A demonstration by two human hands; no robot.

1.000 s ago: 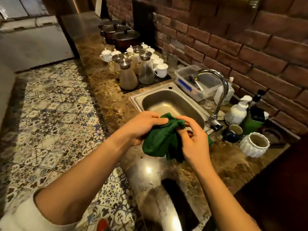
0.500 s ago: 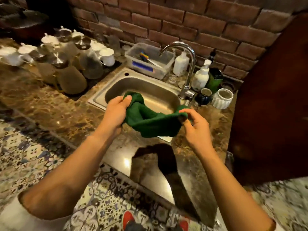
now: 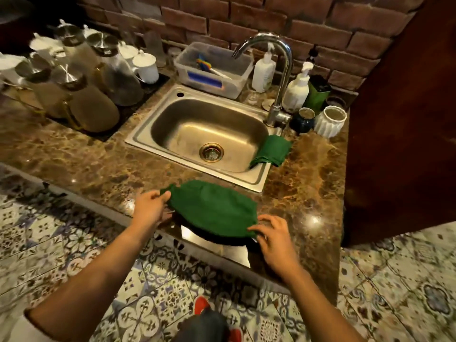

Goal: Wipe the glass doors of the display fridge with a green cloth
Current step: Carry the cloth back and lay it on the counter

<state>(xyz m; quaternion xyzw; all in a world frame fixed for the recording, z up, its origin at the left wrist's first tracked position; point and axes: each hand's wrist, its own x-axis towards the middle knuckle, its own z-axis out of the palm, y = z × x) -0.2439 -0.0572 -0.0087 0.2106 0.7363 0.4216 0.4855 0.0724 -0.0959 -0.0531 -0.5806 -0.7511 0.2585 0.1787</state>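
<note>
Now stretched flat off the sink (image 3: 148, 134), green cloth (image 3: 212, 211) over marble tabletop (image 3: 74, 156); pinched by left hand (image 3: 150, 208) at 9 o'clock, right hand (image 3: 274, 238) at 4

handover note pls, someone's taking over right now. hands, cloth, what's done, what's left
Left hand: pinching the left corner of the green cloth.
Right hand: pinching its right corner; cloth is stretched between both hands over the front edge of the counter.
A second green cloth lies folded on the right rim of the sink.
Done: cloth in hand and spread out.
Left: the display fridge is not in view; no glass wiped yet. Find it and wipe the doors.
</note>
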